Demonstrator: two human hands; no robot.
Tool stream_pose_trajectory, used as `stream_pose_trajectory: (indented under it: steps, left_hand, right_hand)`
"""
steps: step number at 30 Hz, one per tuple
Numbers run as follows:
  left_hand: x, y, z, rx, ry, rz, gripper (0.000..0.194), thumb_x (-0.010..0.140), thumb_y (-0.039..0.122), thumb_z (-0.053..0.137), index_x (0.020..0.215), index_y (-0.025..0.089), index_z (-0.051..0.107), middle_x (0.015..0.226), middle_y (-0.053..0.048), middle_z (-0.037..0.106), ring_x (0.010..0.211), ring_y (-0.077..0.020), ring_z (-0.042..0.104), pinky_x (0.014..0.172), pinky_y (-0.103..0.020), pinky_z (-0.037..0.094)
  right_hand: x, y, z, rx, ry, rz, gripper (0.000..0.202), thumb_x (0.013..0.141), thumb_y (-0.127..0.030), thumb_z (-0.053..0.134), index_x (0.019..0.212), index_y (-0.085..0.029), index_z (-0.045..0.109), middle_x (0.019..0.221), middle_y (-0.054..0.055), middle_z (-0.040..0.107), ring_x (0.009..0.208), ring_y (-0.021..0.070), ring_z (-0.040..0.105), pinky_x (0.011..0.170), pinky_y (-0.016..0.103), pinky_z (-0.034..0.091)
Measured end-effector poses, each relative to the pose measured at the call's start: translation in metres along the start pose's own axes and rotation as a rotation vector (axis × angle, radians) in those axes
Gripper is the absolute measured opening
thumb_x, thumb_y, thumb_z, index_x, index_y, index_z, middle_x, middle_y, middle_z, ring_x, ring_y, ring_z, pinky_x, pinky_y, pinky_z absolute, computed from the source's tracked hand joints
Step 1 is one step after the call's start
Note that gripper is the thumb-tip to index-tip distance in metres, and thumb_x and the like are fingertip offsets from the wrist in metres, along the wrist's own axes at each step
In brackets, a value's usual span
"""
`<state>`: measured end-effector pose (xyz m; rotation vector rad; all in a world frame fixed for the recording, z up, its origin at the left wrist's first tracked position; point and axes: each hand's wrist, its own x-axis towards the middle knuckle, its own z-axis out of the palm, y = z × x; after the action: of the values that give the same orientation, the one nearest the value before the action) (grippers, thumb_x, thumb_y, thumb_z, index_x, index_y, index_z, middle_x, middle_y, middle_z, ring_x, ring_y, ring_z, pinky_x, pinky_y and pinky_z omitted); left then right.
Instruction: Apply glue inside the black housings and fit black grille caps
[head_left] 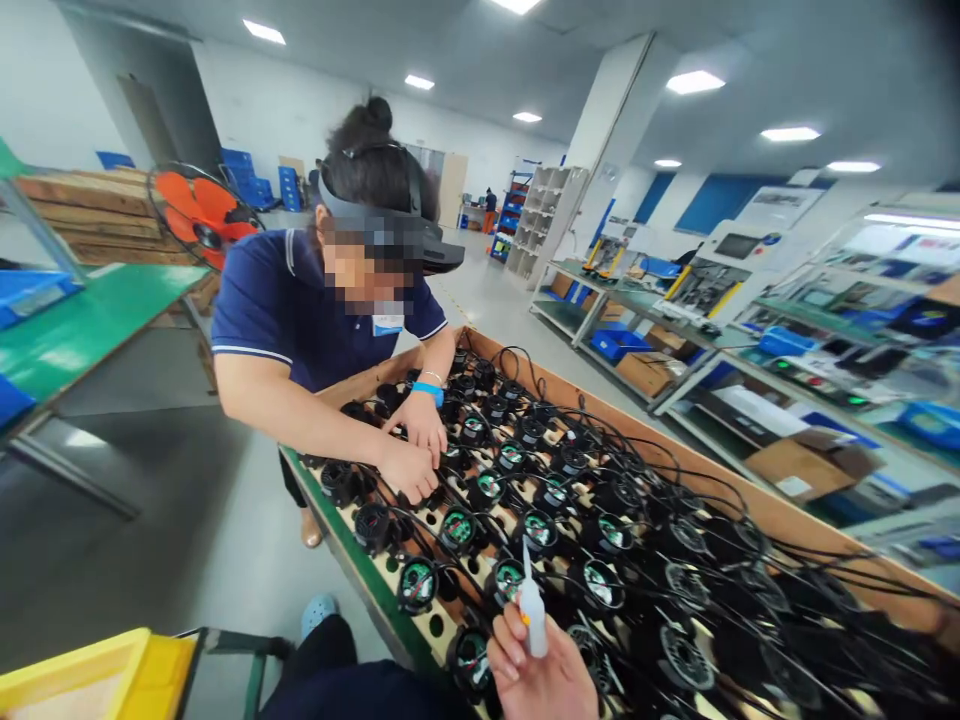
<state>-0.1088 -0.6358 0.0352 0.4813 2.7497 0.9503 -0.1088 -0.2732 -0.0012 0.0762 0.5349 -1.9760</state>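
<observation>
My right hand [544, 672] is closed around a small white squeeze bottle [533, 618] with a long thin nozzle, held upright with its tip pointing up. Just beyond the bottle sits a round black housing with a green circuit board [509, 578]. Several more such housings [418, 582] stand in rows, some showing green boards and wires. My left hand is not visible.
Across the long wooden-sided tray [799, 540], a person in a navy shirt [266, 290] leans over, both hands [412, 455] among the housings. Black cables [675, 480] tangle on the right. A yellow bin [154, 675] stands lower left, near a green table [105, 310].
</observation>
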Motion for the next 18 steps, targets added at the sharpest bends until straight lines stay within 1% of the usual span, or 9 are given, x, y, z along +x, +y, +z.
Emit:
stream_pose_trajectory:
  steps: [1,3,6,8,10,13,16,18]
  left_hand:
    - [-0.001,-0.002,-0.002,-0.033,-0.010,-0.005,0.076,0.096,0.053,0.003,0.045,0.018,0.047,0.062,-0.012,0.064,0.101,-0.0173,0.067,0.100,-0.027,0.040]
    - [-0.001,-0.005,-0.005,-0.094,-0.029,-0.011,0.086,0.093,0.054,-0.009,0.045,0.016,0.050,0.062,-0.015,0.064,0.099,-0.0185,0.067,0.100,-0.027,0.038]
    - [0.004,-0.010,-0.007,-0.173,-0.057,-0.002,0.099,0.088,0.049,-0.025,0.044,0.010,0.054,0.057,-0.017,0.061,0.091,-0.0186,0.069,0.100,-0.027,0.037]
    - [0.007,-0.013,-0.008,-0.218,-0.072,0.009,0.102,0.086,0.045,-0.031,0.044,0.008,0.054,0.056,-0.018,0.061,0.087,-0.0179,0.070,0.099,-0.027,0.038]
    - [0.008,-0.014,-0.009,-0.257,-0.079,0.020,0.101,0.087,0.043,-0.031,0.044,0.008,0.054,0.056,-0.018,0.061,0.085,-0.0176,0.069,0.100,-0.028,0.037]
    - [0.003,-0.016,-0.010,-0.299,-0.071,0.036,0.095,0.090,0.047,-0.020,0.045,0.010,0.054,0.060,-0.018,0.063,0.088,-0.0191,0.068,0.103,-0.031,0.034]
    - [-0.004,-0.013,-0.008,-0.324,-0.066,0.046,0.079,0.092,0.057,0.005,0.046,0.013,0.054,0.065,-0.018,0.064,0.095,-0.0227,0.065,0.104,-0.032,0.033]
    - [-0.008,-0.009,-0.002,-0.288,-0.049,-0.008,0.067,0.089,0.057,0.024,0.047,0.014,0.055,0.068,-0.016,0.064,0.101,-0.0248,0.063,0.102,-0.031,0.034]
  right_hand:
    - [0.001,0.000,-0.004,0.002,-0.003,0.012,0.017,0.076,-0.031,0.069,0.080,-0.017,0.061,0.068,-0.002,0.051,0.056,0.0077,0.041,0.052,0.021,0.035]
    - [0.002,-0.001,-0.009,0.010,-0.008,0.024,0.016,0.077,-0.031,0.068,0.081,-0.018,0.061,0.068,-0.001,0.050,0.056,0.0082,0.040,0.051,0.022,0.035]
    - [0.001,-0.007,-0.013,0.033,-0.017,0.010,0.015,0.077,-0.031,0.066,0.082,-0.018,0.062,0.069,-0.001,0.050,0.056,0.0085,0.039,0.051,0.022,0.036]
    - [-0.002,-0.011,-0.015,0.046,-0.017,-0.014,0.015,0.078,-0.032,0.065,0.084,-0.018,0.062,0.070,-0.001,0.049,0.057,0.0085,0.039,0.052,0.022,0.036]
    - [-0.004,-0.014,-0.015,0.051,-0.010,-0.034,0.016,0.078,-0.032,0.065,0.084,-0.018,0.062,0.070,-0.001,0.049,0.058,0.0087,0.040,0.052,0.022,0.036]
    - [-0.008,-0.016,-0.014,0.054,0.014,-0.045,0.015,0.079,-0.032,0.064,0.085,-0.018,0.062,0.071,0.000,0.048,0.059,0.0091,0.040,0.053,0.023,0.037]
    - [-0.010,-0.016,-0.012,0.059,0.029,-0.050,0.015,0.079,-0.032,0.063,0.084,-0.018,0.061,0.071,-0.001,0.048,0.059,0.0089,0.039,0.054,0.023,0.038]
    - [-0.010,-0.014,-0.010,0.060,0.036,-0.057,0.015,0.079,-0.032,0.063,0.083,-0.018,0.060,0.071,-0.001,0.047,0.059,0.0087,0.039,0.054,0.023,0.037]
